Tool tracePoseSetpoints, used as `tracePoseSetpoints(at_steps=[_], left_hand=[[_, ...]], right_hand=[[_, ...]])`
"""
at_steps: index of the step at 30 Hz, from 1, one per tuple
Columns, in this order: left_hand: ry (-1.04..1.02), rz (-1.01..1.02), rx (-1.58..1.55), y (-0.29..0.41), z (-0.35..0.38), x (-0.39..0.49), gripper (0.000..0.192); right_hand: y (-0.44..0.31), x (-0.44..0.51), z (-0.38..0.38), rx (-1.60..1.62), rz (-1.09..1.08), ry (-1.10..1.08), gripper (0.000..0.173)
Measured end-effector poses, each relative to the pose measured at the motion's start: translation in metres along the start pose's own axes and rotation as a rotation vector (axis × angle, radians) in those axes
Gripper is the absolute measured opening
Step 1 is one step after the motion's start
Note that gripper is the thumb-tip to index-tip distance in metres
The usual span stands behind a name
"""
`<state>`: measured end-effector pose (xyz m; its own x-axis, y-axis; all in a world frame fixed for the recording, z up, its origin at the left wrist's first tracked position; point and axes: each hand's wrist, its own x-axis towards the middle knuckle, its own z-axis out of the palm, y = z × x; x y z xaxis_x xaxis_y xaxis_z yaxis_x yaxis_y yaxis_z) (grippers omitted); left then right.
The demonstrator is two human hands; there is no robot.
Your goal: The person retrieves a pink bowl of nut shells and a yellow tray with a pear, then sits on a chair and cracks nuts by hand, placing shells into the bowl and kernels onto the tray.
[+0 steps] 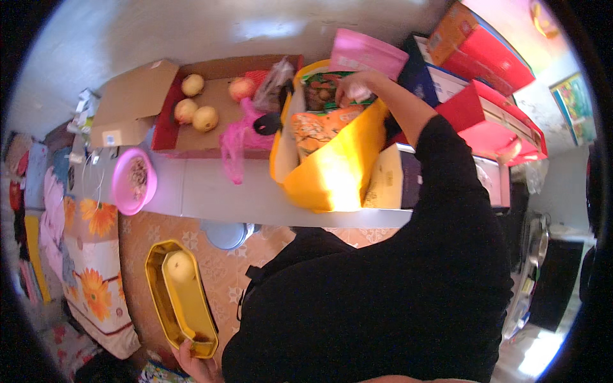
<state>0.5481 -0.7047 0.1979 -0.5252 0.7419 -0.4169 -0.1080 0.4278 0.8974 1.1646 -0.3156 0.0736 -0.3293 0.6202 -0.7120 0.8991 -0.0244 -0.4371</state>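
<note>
My left hand (195, 363) grips the near end of a golden-yellow elongated tray (158, 287), thumb over the rim. One pale round fruit (181, 266) sits at the tray's far end. My right hand (353, 90) reaches into a yellow bag (330, 172) on the table. Something whitish shows by its fingers, but whether they hold it is unclear. Inside the bag are an orange patterned packet (313, 128) and a green-edged packet (320, 91) with a see-through window. A pink packet (366, 53) stands up behind my right hand.
Left of the bag, a red-sided cardboard box (165, 119) holds several round fruits (205, 118) and a pink plastic bag (234, 139). A pink basin (134, 203) stands at the table's left end. Red boxes (503, 57) are stacked right; a blue lidded container (225, 235) is below.
</note>
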Motion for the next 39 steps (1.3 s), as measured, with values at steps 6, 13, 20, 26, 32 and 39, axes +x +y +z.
tracePoseSetpoints(at_steps=[6, 13, 20, 26, 32, 39], left_hand=[[0.007, 0.065, -0.218, -0.005, 0.011, -0.003, 0.044], [0.044, 0.037, -0.31, -0.009, 0.015, -0.008, 0.044], [0.163, -0.028, -0.276, -0.006, 0.012, -0.022, 0.051], [0.142, -0.033, -0.274, -0.017, -0.002, -0.014, 0.053], [0.066, -0.027, -0.221, -0.008, 0.004, -0.004, 0.053], [0.11, 0.032, -0.257, 0.003, 0.024, 0.007, 0.051]], right_hand=[[-0.042, 0.016, 0.021, -0.049, 0.088, 0.008, 0.03], [-0.104, 0.011, 0.004, -0.281, -0.006, -0.129, 0.029], [-0.133, 0.02, 0.015, -0.538, -0.097, -0.259, 0.023], [-0.125, -0.003, 0.042, -0.177, -0.056, -0.279, 0.012], [-0.118, -0.017, 0.061, -0.245, -0.251, -0.061, 0.01], [-0.153, 0.012, -0.001, -0.43, -0.196, 0.694, 0.019]])
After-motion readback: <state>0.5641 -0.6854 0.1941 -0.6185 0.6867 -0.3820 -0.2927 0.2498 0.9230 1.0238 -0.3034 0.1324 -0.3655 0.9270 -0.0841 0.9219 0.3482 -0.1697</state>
